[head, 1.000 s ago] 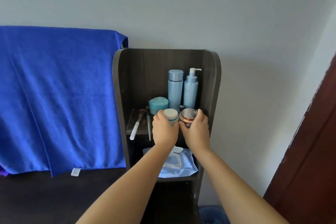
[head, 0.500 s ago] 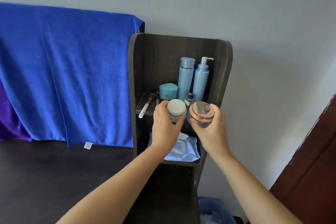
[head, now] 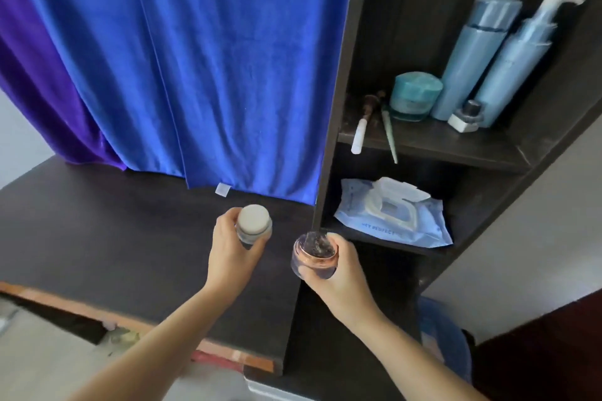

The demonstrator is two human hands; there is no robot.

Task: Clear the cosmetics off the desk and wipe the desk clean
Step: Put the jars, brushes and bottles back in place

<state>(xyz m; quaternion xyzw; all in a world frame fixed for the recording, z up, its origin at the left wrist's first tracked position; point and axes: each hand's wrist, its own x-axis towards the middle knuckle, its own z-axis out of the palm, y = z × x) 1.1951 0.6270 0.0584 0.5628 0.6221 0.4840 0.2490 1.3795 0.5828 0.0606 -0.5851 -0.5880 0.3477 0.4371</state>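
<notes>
Two bare forearms, left hand [head: 229, 251], right hand [head: 338, 273], seemingly no sleeves

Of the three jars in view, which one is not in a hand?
The teal jar, standing on the upper shelf beside the tall blue bottles; the other two are held.

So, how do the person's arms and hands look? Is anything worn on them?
Both forearms are bare as far as the picture shows: no sleeves in view. The left hand and the right hand wear no gloves, and no watch, bracelet or ring is visible. No markings can be seen.
</notes>
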